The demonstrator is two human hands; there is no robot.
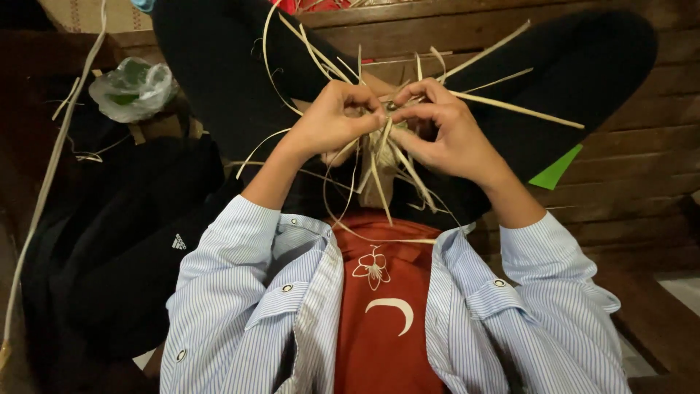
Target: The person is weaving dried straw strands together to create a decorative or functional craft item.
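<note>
A small woven piece of pale straw strips (379,157) sits between both hands above my lap, with loose strips fanning out upward, to the right and downward. My left hand (332,120) pinches strips at the piece's upper left. My right hand (441,128) grips strips at its upper right, fingers curled in toward the left hand. The fingertips of both hands nearly meet over the weave. My legs in black trousers (576,66) are crossed beneath the work.
A crumpled clear plastic bag (133,89) lies at the upper left. Dark clothing (117,241) is piled at the left. A green scrap (555,171) pokes out by my right knee. Brown wooden planks (642,175) lie beneath. A long pale strip (44,190) runs down the left side.
</note>
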